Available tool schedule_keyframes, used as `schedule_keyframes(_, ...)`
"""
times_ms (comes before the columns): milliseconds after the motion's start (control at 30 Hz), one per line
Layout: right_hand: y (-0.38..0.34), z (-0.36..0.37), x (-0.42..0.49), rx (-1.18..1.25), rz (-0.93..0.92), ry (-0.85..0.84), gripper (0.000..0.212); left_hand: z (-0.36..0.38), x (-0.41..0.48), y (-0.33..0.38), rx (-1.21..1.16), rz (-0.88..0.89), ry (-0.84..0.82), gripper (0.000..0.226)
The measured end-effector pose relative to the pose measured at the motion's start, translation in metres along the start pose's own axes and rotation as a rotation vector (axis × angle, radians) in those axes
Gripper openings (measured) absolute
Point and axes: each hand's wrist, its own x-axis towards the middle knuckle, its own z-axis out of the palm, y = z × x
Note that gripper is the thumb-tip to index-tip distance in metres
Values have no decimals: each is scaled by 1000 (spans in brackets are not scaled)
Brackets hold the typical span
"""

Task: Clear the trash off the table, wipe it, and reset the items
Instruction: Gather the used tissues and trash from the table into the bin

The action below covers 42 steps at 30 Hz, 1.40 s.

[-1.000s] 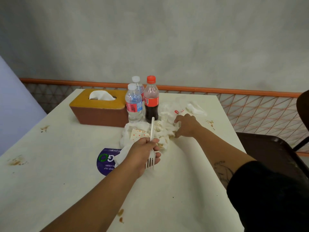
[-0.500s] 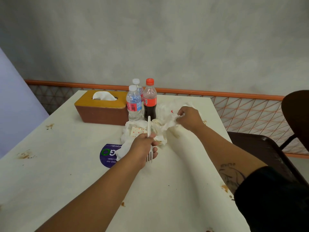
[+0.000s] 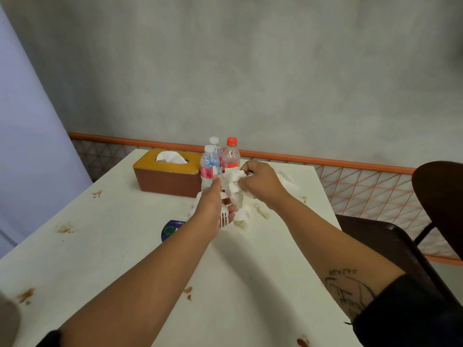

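Nearest, both forearms reach out over the stained white table (image 3: 112,246), and the two hands meet above its middle, almost touching. Closest of the two, the left hand (image 3: 213,206) is curled around a white plastic fork (image 3: 223,218); the tines poke out below the fist toward the person, so the fork's long axis runs roughly away from the camera, its handle hidden in the grip. Just right of it and slightly farther, the right hand (image 3: 260,182) is clenched on a wad of crumpled napkins (image 3: 233,186), lifted off the surface and hanging down between the two hands. More loose tissue (image 3: 241,216) lies on the table directly beneath that wad, nearer the left hand's fingertips than the right's. By my reading, the wad is about to pass leftward into the fork hand, a very short move. Beyond stand a water bottle (image 3: 209,169), a cola bottle (image 3: 231,159) and the tissue box (image 3: 167,172).
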Motion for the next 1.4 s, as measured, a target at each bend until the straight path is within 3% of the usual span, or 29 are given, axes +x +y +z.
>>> schedule_keyframes(100,-15,12,-7,6,-63,-39,11,-3,-9,8,-13,99,-32,39)
schedule_keyframes(333,-54,29,-23,139,-97,-154,35,-16,-37,28,-7,207,15,38)
schedule_keyframes(500,-82,50,-35,78,-178,-217,15,-38,-63,45,-5,304,121,32)
schedule_keyframes(633,-116,76,-49,176,-187,-283,20,-70,-89,66,-5,372,178,39)
schedule_keyframes(733,-144,91,-59,238,-177,-341,18,-88,-110,85,25,413,204,33)
schedule_keyframes(1000,-235,150,-93,321,-248,-481,18,-173,-177,147,108,524,269,27)
schedule_keyframes(1200,-298,208,-124,428,-264,-561,21,-244,-228,182,83,589,360,38)
schedule_keyframes(1300,-320,245,-135,386,-317,-548,18,-284,-247,192,49,607,428,21)
schedule_keyframes(1400,-328,276,-138,302,-345,-534,21,-318,-248,193,41,581,452,23)
